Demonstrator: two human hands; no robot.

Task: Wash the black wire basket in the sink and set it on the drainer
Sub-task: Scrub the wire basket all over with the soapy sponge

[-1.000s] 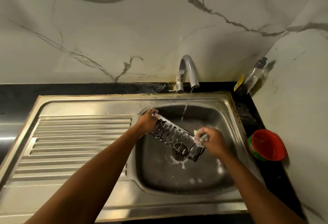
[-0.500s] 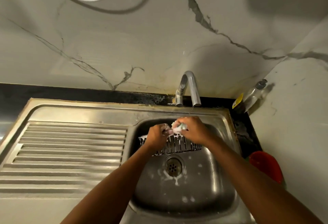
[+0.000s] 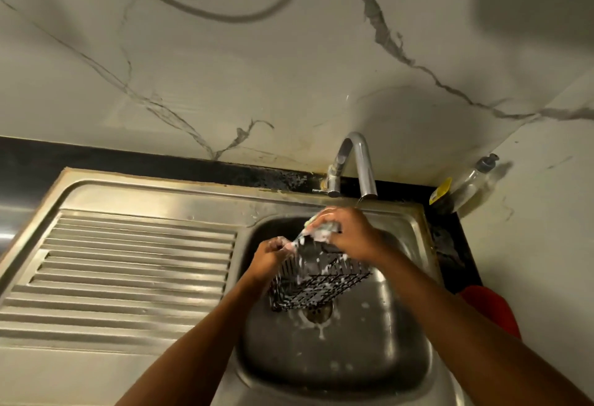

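Observation:
The black wire basket (image 3: 318,283), streaked with white foam, hangs tilted over the steel sink bowl (image 3: 398,373), above the drain. My left hand (image 3: 271,256) grips its upper left rim. My right hand (image 3: 348,233) holds a soapy sponge (image 3: 321,233) against the basket's top edge, just below the tap spout. The ribbed steel drainer (image 3: 128,274) lies to the left of the bowl with nothing on it.
A curved chrome tap (image 3: 356,164) stands behind the bowl. A soap bottle (image 3: 466,185) leans in the back right corner. A red bowl (image 3: 491,309) sits on the black counter to the right, partly behind my right arm. A marble wall rises behind.
The basket has turned from lying slantwise to hanging with its mesh bottom facing me. My right hand with the sponge moved from the basket's right end up to its top edge under the tap.

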